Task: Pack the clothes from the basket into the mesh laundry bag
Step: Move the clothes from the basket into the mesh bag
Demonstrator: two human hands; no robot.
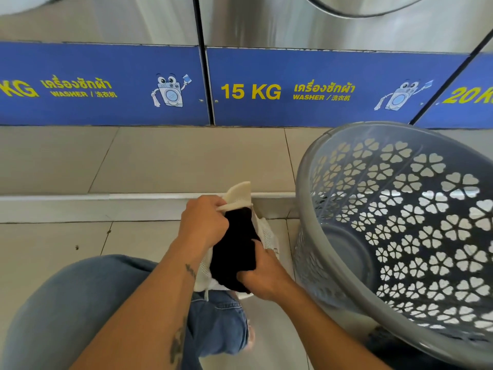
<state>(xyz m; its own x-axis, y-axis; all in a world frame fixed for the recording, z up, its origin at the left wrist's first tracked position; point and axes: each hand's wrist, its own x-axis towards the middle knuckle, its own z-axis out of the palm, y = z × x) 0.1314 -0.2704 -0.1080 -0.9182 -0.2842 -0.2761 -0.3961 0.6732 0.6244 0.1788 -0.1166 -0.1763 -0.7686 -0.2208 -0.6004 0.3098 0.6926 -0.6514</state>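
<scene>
The left hand [204,222] kept a closed grip on the rim of the white mesh laundry bag [266,232], holding its mouth up. The right hand [262,276] clutched a black cloth garment [234,252] sitting partly inside the bag. Just beside them, the grey perforated plastic basket [400,209] stood tilted on the tiled floor [66,236].

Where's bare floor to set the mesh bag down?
Bare beige floor tile left of the left hand, below the grey step. Crowded on the right: the grey perforated plastic basket sits beside the white mesh bag and right hand.
</scene>
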